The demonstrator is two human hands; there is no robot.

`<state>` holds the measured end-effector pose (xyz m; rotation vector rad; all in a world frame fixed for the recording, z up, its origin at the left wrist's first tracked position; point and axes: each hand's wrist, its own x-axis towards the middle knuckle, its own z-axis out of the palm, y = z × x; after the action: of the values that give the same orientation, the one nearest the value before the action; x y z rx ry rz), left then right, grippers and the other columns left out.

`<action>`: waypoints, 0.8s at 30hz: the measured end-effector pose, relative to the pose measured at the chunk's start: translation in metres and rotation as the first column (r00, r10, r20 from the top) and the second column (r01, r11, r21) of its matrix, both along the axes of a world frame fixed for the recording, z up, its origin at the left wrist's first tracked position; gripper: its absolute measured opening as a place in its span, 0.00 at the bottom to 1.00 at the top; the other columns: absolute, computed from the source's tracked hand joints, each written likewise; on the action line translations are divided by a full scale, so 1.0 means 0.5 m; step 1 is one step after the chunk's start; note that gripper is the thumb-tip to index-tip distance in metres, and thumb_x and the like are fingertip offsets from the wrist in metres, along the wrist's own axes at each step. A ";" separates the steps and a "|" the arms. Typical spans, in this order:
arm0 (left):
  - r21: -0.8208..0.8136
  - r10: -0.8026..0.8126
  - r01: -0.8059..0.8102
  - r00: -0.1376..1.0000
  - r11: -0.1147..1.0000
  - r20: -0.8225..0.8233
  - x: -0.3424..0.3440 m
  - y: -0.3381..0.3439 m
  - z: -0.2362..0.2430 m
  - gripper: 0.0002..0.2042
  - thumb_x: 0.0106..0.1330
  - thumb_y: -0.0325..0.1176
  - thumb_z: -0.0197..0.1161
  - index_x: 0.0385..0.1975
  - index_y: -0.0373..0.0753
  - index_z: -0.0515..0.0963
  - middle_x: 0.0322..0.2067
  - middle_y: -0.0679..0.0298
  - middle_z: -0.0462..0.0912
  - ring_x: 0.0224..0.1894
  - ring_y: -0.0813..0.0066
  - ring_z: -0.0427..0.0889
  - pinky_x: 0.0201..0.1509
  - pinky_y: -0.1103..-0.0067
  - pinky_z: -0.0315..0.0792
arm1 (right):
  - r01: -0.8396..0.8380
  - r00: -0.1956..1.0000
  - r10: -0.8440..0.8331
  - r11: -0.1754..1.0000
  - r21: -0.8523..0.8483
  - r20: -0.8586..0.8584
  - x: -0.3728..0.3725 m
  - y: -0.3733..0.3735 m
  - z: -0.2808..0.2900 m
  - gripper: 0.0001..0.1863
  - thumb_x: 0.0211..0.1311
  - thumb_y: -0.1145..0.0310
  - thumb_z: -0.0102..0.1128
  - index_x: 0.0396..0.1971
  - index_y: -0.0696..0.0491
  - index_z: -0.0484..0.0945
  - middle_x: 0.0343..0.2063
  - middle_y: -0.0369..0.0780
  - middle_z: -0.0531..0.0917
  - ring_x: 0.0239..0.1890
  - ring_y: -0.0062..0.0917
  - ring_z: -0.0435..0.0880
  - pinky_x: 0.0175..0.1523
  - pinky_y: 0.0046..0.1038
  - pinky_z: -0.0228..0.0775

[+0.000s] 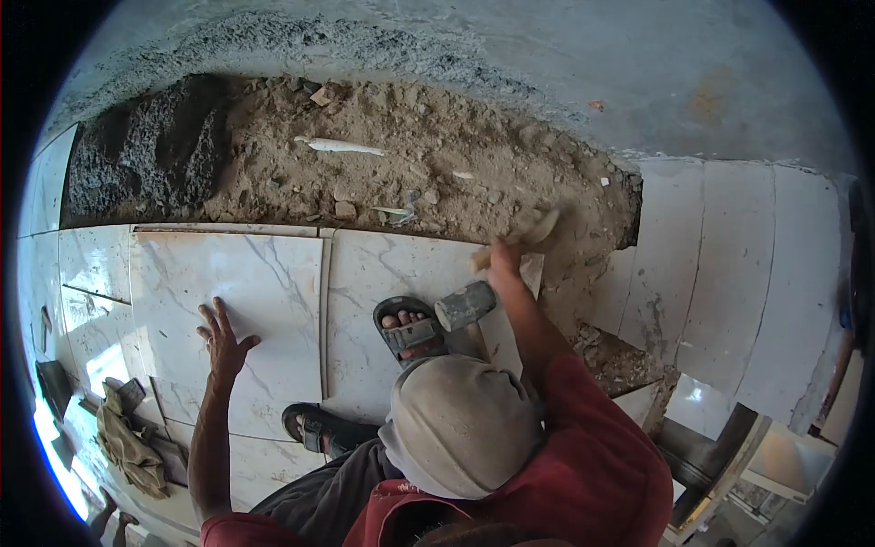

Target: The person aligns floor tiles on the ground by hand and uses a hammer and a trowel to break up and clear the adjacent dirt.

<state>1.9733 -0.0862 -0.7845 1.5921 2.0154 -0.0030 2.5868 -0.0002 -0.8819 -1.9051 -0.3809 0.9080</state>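
Observation:
My right hand (506, 262) grips a trowel by its pale handle (480, 260). The blurred trowel blade (540, 228) is over the sandy bed (365, 182), at the edge of the tiled floor. A mallet with a thick dark grey head (465, 305) lies on the tiles just below that hand, its wooden handle partly hidden. With fingers spread, my left hand (223, 342) rests on a large white marbled tile (273, 292) that lies over other tiles. My sandalled feet (408, 330) are on the tiles between my hands.
Dark wet mortar (150, 146) is heaped at the bed's left end. White scraps (342, 146) and stones lie in the sand. A grey wall (638, 73) runs behind. White tiles (711, 246) stand right, and a crumpled brown cloth (128, 442) lies left. Rounded grey cloth (465, 424) blocks the lower middle.

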 end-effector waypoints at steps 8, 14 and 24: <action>-0.077 0.068 -0.076 0.992 0.994 -0.106 -0.060 -0.061 0.037 0.58 0.41 0.36 0.76 0.67 0.46 0.36 0.65 0.38 0.31 0.60 0.18 0.41 0.60 0.43 0.50 | 0.206 0.906 -0.249 0.966 -0.158 -0.343 -0.220 0.037 0.097 0.18 0.62 0.64 0.53 0.47 0.53 0.61 0.39 0.40 0.69 0.27 0.32 0.74 0.31 0.42 0.77; -0.083 0.074 -0.083 0.992 0.993 -0.102 -0.081 -0.084 0.028 0.58 0.41 0.37 0.76 0.67 0.47 0.36 0.65 0.38 0.32 0.60 0.18 0.40 0.62 0.43 0.47 | -0.315 0.913 0.279 0.946 -0.081 -0.297 -0.423 0.006 0.083 0.14 0.61 0.66 0.54 0.43 0.51 0.62 0.32 0.40 0.70 0.26 0.30 0.74 0.26 0.41 0.77; -0.111 0.080 -0.090 0.993 0.990 -0.089 -0.043 -0.050 0.059 0.57 0.43 0.35 0.75 0.67 0.48 0.36 0.66 0.40 0.30 0.59 0.15 0.40 0.59 0.41 0.53 | 0.147 0.974 -0.154 0.988 -0.051 -0.164 -0.153 0.016 0.099 0.09 0.62 0.67 0.52 0.39 0.51 0.66 0.31 0.40 0.71 0.27 0.32 0.74 0.33 0.44 0.77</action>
<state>1.9519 -0.1114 -0.7549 1.4561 2.1067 -0.1537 2.5104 0.0078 -0.8325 -1.8490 -0.1174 0.9713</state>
